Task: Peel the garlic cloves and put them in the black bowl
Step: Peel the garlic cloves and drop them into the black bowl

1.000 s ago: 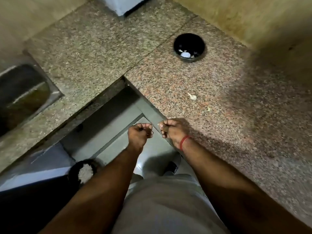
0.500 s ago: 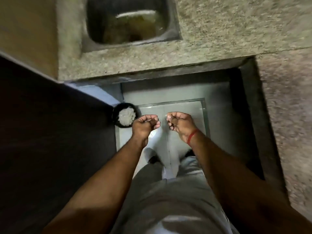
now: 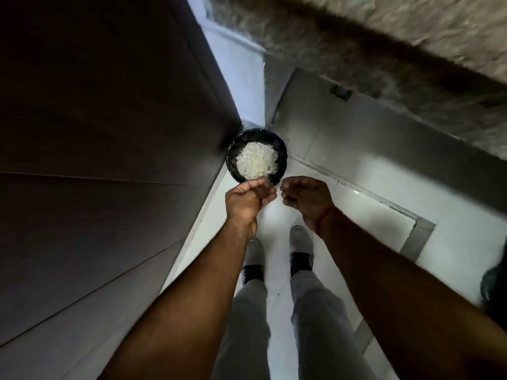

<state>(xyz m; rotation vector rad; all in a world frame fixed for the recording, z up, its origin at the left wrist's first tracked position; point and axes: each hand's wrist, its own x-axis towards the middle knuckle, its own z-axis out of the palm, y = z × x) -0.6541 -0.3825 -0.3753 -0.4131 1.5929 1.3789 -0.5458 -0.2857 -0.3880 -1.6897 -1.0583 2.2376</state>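
Black container (image 3: 282,154) of pale papery peelings (image 3: 256,160) on floor, just beyond left hand (image 3: 247,201). Left fingers curled, tips bunched together; what they pinch, cannot tell. Right hand (image 3: 307,200) just beside it, fingers curled under; contents hidden. Garlic cloves not discernible. Grey tiled floor (image 3: 370,187) beneath both hands.

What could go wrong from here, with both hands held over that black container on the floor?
1. The black container sits low on the floor, heaped with pale scraps; more dropped from this height may miss or spill.
2. Left hand and right hand have curled fingers; a clove, if held, might fall too.
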